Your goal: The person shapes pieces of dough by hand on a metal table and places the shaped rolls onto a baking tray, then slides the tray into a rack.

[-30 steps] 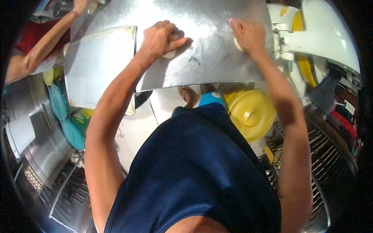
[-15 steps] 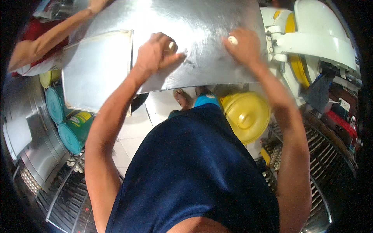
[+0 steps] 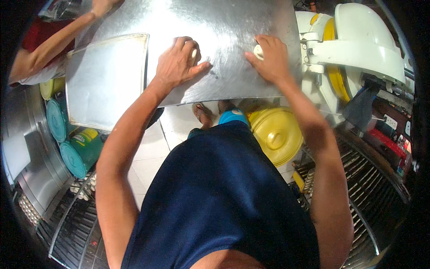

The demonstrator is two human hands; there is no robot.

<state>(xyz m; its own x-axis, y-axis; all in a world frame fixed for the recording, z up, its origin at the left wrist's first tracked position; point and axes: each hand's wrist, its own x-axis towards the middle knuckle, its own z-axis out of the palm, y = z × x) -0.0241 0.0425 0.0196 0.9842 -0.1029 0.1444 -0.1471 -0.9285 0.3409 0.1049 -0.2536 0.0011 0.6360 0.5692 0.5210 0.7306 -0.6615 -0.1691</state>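
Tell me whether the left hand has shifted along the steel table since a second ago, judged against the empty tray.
No. The left hand stays cupped over a dough ball on the steel table, just right of the tray, the same gap as before.

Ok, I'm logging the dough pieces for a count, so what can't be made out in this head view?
- Dough piece under the left hand: mostly covered by the fingers, shape unclear.
- Dough piece under the right hand: only an edge shows.
- Metal table: far end cut off by the top edge.
- Other person's hand: cropped at the top edge.
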